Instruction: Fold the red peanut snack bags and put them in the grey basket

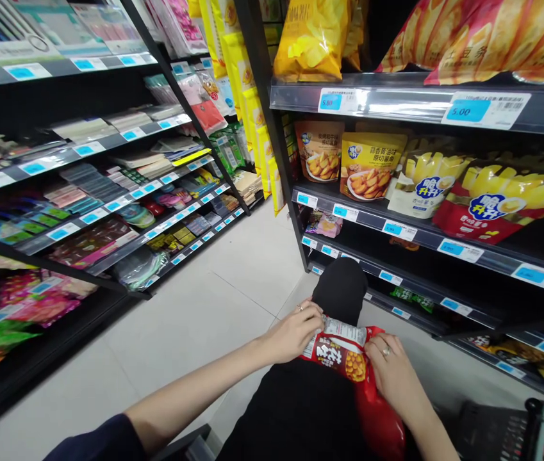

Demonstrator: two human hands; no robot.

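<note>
A red snack bag [334, 358] with white lettering and a picture of round golden nuts lies across my black-clad lap. The fingers of my left hand [303, 330] are closed on its left end. My right hand [389, 362] grips its right end with bent fingers. Both hands wear a ring. Below the right hand a shiny red package [380, 416] rests against my leg; whether it joins the snack bag I cannot tell. My knee [341, 288] points towards the shelf on the right.
Right, a black shelf [396, 96] holds yellow chip bags [313, 38] and fries pouches [372, 165]. Stationery and packets fill the left shelf [89, 150]. Pale floor tiles [233, 288] run between. A grey basket [493, 429] stands at the lower right.
</note>
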